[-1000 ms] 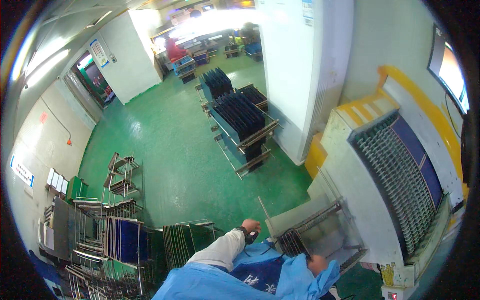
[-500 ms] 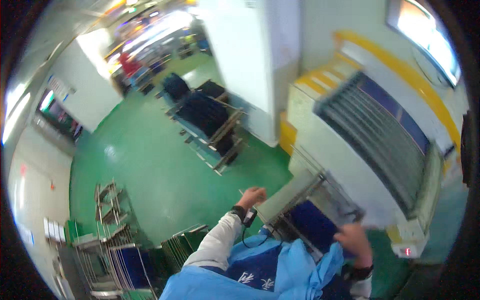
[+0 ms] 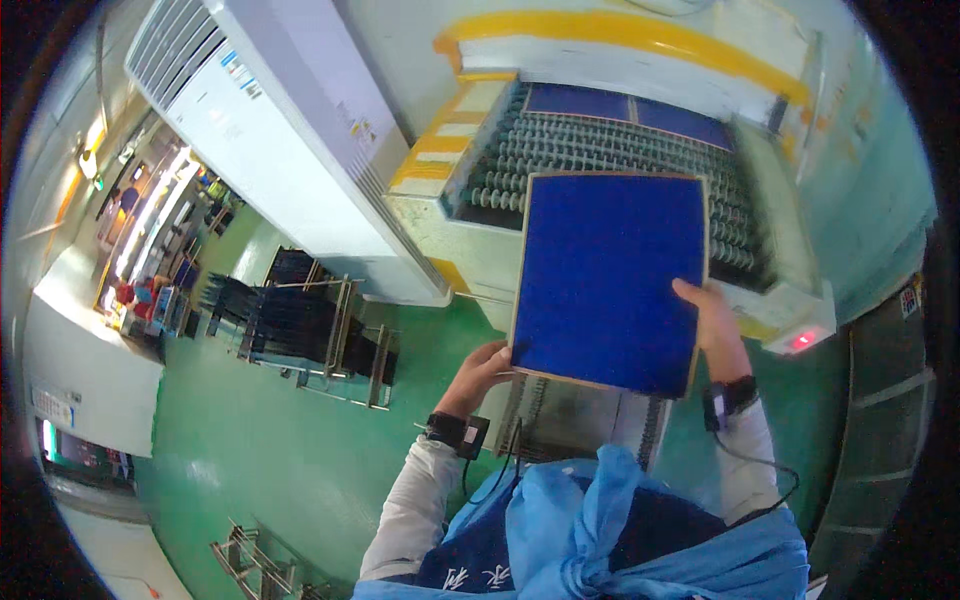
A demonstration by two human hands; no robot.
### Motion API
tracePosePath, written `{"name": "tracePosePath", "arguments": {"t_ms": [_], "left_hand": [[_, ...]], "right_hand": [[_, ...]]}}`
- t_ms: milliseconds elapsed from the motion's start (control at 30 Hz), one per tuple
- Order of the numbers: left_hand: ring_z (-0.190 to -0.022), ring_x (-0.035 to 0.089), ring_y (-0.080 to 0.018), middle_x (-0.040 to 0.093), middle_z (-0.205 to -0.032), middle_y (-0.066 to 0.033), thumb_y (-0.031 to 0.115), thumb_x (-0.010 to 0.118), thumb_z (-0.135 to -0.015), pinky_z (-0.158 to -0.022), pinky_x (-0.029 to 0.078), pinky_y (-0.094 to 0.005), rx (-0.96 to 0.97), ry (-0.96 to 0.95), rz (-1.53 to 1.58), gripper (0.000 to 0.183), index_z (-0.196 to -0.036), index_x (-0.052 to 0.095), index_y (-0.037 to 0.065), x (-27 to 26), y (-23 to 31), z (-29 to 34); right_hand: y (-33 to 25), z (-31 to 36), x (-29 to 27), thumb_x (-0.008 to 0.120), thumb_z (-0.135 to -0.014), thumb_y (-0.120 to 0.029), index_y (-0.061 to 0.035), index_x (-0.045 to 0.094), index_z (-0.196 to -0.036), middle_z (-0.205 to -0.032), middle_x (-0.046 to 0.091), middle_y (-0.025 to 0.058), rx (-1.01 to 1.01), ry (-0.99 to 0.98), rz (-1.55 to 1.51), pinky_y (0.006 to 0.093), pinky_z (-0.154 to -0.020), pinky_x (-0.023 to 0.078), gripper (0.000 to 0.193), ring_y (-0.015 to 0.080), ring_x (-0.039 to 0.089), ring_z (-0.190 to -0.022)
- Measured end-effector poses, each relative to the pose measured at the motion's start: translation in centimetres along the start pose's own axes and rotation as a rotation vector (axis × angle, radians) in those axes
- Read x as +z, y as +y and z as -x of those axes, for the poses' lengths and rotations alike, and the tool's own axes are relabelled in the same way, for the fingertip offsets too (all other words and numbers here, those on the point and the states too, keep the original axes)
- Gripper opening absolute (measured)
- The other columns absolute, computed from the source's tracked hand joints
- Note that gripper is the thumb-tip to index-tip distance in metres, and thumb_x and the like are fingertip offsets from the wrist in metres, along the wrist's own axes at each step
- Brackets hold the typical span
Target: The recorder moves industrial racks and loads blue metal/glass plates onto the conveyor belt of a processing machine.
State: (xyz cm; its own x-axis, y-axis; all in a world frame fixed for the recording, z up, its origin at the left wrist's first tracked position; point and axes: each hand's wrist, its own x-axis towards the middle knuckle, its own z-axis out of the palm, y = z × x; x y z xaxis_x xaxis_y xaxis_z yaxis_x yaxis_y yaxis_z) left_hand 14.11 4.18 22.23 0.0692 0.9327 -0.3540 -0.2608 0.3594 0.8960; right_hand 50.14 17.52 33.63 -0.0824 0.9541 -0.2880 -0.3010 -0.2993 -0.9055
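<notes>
A flat, dark blue rectangular panel (image 3: 610, 280) with thin tan edges is raised in front of me, its far end overlapping a roller conveyor (image 3: 490, 195). My left hand (image 3: 482, 375) is closed on its near left corner. On its right edge, my right hand (image 3: 715, 325) grips with the thumb on the upper face; the fingers beneath are hidden. Farther back, two similar blue panels (image 3: 575, 100) lie on the rollers. Below the held panel, a metal rack (image 3: 585, 415) stands close to my body, partly covered by it.
A tall white cabinet-like unit (image 3: 290, 150) stands left of the conveyor. Wheeled racks with dark sheets (image 3: 290, 320) are on the green floor at left, and another metal rack (image 3: 250, 560) is at lower left. A red light (image 3: 803, 341) glows on the conveyor's near right corner.
My view has turned right toward the conveyor. My hands, earlier apart over the rack, now both hold the blue panel, lifted up toward the rollers.
</notes>
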Motion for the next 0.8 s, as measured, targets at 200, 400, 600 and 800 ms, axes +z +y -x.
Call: {"name": "tracePosePath", "arguments": {"t_ms": [200, 400, 600, 800], "left_hand": [[-0.082, 0.06, -0.0141, 0.062, -0.097, -0.0047, 0.024, 0.061, -0.092, -0.072, 0.049, -0.0261, 0.027, 0.059, -0.089, 0.033, -0.111, 0.057, -0.002, 1.6, 2.0, -4.5], [-0.073, 0.057, -0.0107, 0.062, -0.089, -0.0033, 0.02, 0.065, -0.088, -0.061, 0.047, -0.0249, 0.082, 0.15, -0.027, 0.024, -0.101, 0.061, -0.001, 2.0, 4.6, -7.2], [-0.073, 0.058, -0.0121, 0.063, -0.088, -0.0038, 0.02, 0.063, -0.089, -0.062, 0.047, -0.0261, 0.047, 0.17, -0.05, 0.025, -0.102, 0.061, -0.002, 1.9, 6.3, -9.6], [-0.072, 0.059, -0.0125, 0.062, -0.087, -0.005, 0.018, 0.061, -0.089, -0.062, 0.049, -0.0268, 0.104, 0.168, -0.064, 0.025, -0.103, 0.06, -0.002, 2.0, 7.5, -11.8]], "right_hand": [[-0.9, -3.2, 1.0, 0.073, -0.081, -0.021, 0.0018, 0.064, -0.103, -0.09, 0.068, 0.0087, 0.007, -0.026, 0.09, 0.0331, -0.067, 0.053, 0.034, 0.0183, 0.066, -0.071], [-1.8, -6.3, 0.8, 0.068, -0.086, -0.035, 0.0016, 0.062, -0.106, -0.091, 0.068, 0.0078, 0.022, -0.096, 0.023, 0.0318, -0.068, 0.053, 0.042, 0.0175, 0.066, -0.074], [-2.1, -8.8, -0.6, 0.064, -0.089, -0.033, -0.0001, 0.063, -0.103, -0.091, 0.068, 0.006, 0.014, -0.171, -0.095, 0.0316, -0.069, 0.053, 0.036, 0.0171, 0.066, -0.075], [-2.1, -11.6, -2.0, 0.063, -0.089, -0.025, -0.001, 0.065, -0.095, -0.084, 0.067, 0.0042, -0.056, -0.119, -0.007, 0.0292, -0.064, 0.052, 0.024, 0.0146, 0.065, -0.071]]}}
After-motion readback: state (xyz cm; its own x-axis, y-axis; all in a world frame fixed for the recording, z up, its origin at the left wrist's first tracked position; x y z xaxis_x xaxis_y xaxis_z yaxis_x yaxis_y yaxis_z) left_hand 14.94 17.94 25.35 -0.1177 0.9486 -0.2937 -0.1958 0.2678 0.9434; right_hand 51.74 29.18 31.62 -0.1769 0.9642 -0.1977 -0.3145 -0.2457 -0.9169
